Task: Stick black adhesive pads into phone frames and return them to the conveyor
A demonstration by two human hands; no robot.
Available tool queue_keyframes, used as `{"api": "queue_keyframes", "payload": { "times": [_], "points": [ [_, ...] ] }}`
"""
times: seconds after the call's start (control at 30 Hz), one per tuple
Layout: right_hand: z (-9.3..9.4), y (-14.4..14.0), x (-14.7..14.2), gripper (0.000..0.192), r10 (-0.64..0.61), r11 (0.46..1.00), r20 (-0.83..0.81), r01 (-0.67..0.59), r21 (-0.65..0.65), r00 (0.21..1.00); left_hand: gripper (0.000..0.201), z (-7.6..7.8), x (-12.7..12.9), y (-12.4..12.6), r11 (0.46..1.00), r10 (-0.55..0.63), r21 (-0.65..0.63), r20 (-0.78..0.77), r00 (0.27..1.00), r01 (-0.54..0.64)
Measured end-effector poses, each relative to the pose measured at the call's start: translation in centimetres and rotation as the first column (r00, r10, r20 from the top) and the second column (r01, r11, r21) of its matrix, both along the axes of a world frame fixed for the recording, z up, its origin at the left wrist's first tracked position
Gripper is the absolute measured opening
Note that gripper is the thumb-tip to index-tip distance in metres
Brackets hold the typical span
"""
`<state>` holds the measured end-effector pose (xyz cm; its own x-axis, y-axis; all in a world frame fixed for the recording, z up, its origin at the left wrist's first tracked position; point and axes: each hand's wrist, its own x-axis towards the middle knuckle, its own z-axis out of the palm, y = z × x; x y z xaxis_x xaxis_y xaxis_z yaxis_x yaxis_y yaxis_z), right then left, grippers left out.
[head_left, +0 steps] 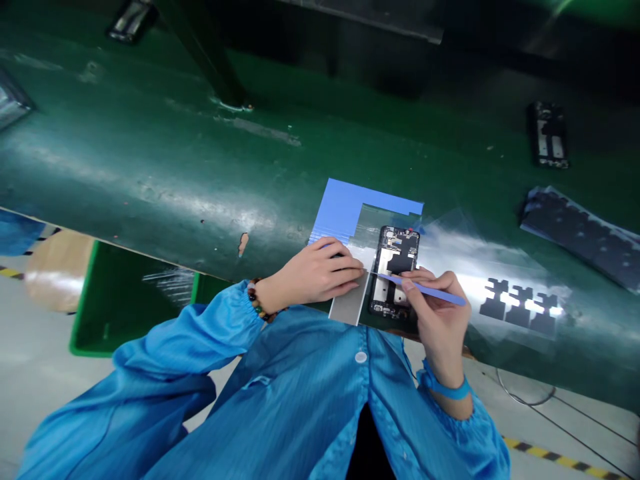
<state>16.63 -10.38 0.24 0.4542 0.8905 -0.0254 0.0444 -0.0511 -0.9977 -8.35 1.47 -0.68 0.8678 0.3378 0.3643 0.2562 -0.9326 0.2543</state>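
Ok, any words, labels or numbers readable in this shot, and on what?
None can be read.
Open phone under the tool: any board markings too small and blurred.
Blue jig: plain, no print.
Film sheet with dark cut-outs: shapes only, no text.
Second phone far right: too blurred.
Floor stripes: yellow and black hazard marking, no words.

One head cam, looks fwd and steeply down, close over the bench (150,167) edge; view tilted, no 2nd view.
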Motion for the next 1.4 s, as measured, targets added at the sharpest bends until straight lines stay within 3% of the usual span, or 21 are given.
{"api": "queue_keyframes", "payload": {
  "times": [0.2, 0.53, 0.97, 1.27, 1.4],
  "points": [
    [1.0, -2.3, 1.4, 0.04, -0.066, 0.997, 0.009, 0.066, 0.027, 0.998, 0.014, 0.7, 0.8, -1.0, 0.993, 0.054, -0.114, 0.111, 0.992, -0.041],
    [-0.9, 0.0, -1.2, 0.034, -0.013, 1.0, 0.074, 0.014, -0.018, 0.997, 0.017, -0.2, 0.7, -1.2, 0.998, 0.064, -0.001, 0.101, 0.993, -0.064],
    [-0.4, 0.2, -1.0, 0.039, 0.014, 0.998, 0.032, -0.012, -0.058, 0.999, 0.022, -0.8, 0.7, -1.3, 0.996, 0.083, -0.037, 0.097, 0.992, -0.08],
    [1.0, -3.4, 0.5, 0.04, -0.082, 0.996, -0.031, 0.081, -0.042, 0.996, 0.015, 0.3, 1.1, -1.7, 0.996, 0.065, -0.068, 0.133, 0.989, -0.056],
    [0.4, -2.3, -0.3, 0.038, -0.065, 0.998, -0.005, 0.065, -0.026, 0.998, 0.018, 0.3, 0.9, -1.7, 0.993, 0.096, -0.073, 0.106, 0.99, -0.089]
  ]
}}
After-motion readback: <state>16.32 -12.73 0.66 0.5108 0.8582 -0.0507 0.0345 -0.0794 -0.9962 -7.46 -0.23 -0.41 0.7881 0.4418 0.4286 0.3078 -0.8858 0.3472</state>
